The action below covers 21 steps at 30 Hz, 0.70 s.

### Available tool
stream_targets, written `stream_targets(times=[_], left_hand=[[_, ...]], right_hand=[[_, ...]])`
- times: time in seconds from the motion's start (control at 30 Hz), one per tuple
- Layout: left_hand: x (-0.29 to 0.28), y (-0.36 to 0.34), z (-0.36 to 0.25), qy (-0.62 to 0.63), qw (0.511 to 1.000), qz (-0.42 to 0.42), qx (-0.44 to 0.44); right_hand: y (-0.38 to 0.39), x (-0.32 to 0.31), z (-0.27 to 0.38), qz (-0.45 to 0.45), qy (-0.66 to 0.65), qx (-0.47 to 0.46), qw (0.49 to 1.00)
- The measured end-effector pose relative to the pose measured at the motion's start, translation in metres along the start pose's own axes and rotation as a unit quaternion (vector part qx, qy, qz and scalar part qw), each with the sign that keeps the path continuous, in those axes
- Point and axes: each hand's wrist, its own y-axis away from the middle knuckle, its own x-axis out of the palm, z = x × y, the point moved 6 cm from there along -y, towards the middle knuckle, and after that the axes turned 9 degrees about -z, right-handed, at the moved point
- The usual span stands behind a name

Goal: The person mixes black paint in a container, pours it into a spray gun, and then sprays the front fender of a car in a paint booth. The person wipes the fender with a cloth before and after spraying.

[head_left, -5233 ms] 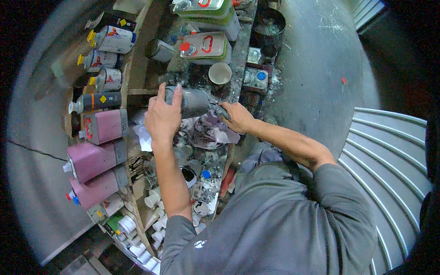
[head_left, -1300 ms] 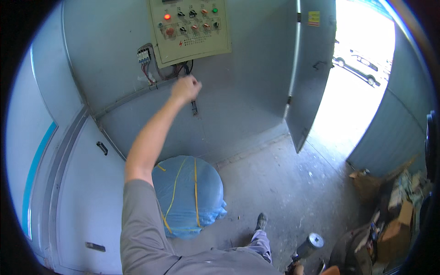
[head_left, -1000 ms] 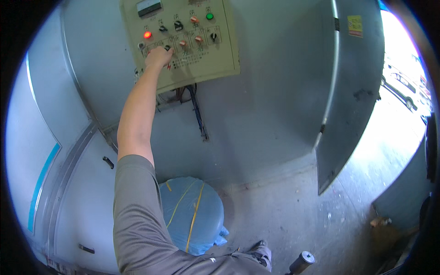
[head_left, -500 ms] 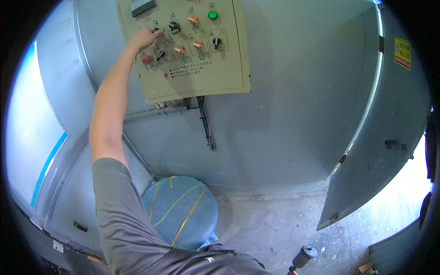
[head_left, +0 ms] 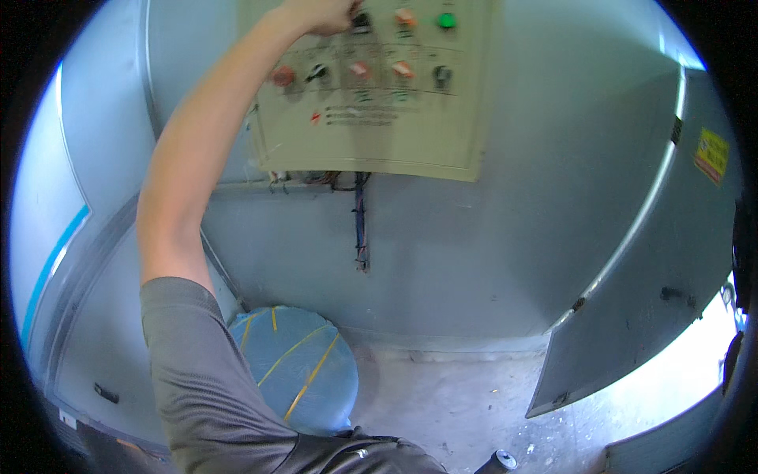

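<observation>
My left hand is raised to the beige control panel at the top, its fingers closed and blurred beside a black switch; what they grip is not clear. Lower on the panel sit a red button, orange switches and another black switch. A green button is at the upper right. A grey cylindrical cup with a silver cap pokes in at the bottom edge; whatever holds it is out of frame, as is my right hand.
A round object under blue plastic with yellow tape stands on the floor at lower left. Cables run down the wall below the panel. A grey door with a yellow sticker stands at right, bright daylight beside it. A pale panelled wall is on the left.
The view has shifted from shelves of cans and jugs to this wall panel. My left hand has climbed and moved rightward across the switches over the last second.
</observation>
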Motion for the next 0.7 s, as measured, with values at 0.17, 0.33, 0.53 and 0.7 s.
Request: stream_targets(times=[0.17, 0.33, 0.53, 0.7], left_hand=[[0.006, 0.085, 0.107, 0.213, 0.908, -0.361, -0.005], [0.189, 0.235, 0.205, 0.070, 0.960, -0.216, -0.164], [0.319, 0.269, 0.229, 0.071, 0.973, -0.221, -0.016], [0.373, 0.265, 0.289, 0.033, 0.981, -0.163, -0.097]], right_hand=[[0.004, 0.036, 0.025, -0.022, 0.010, -0.028, 0.999], [0.013, 0.043, 0.003, -0.067, -0.032, -0.041, 0.996], [0.069, -0.024, -0.093, -0.145, -0.127, -0.067, 0.979], [0.128, -0.047, -0.135, -0.224, -0.127, 0.014, 0.966]])
